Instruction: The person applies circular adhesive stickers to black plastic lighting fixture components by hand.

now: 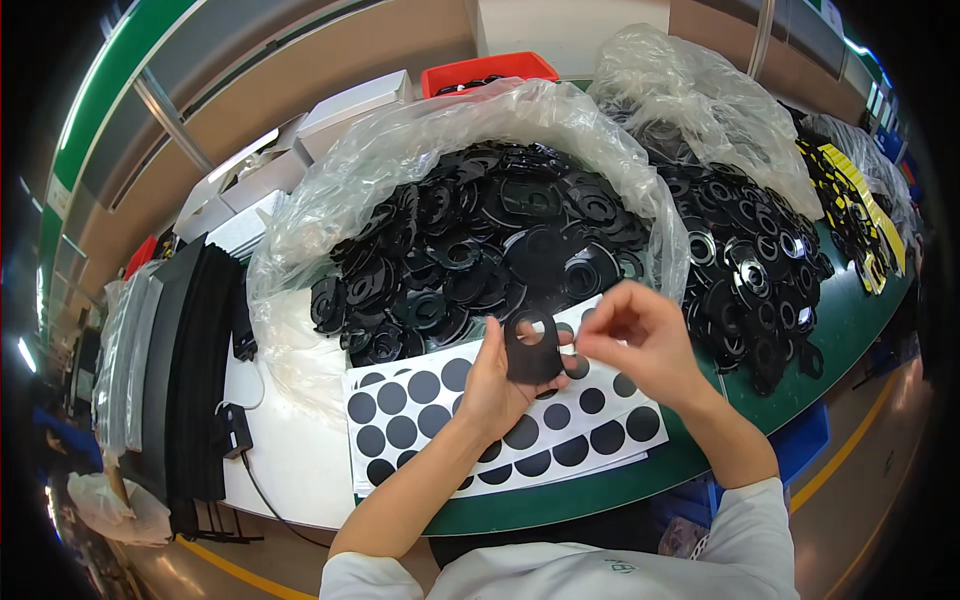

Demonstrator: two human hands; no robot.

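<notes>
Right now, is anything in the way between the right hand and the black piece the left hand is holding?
Nothing visible. The right hand is right beside the black piece held by the left hand, fingertips at its edge, above the sticker sheet.

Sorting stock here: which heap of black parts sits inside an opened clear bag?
The left heap, just beyond the dot sheets; the right heap lies loose on the green table.

Factory assembly bench, bagged black plastic parts, sticker sheets, red bin
</notes>
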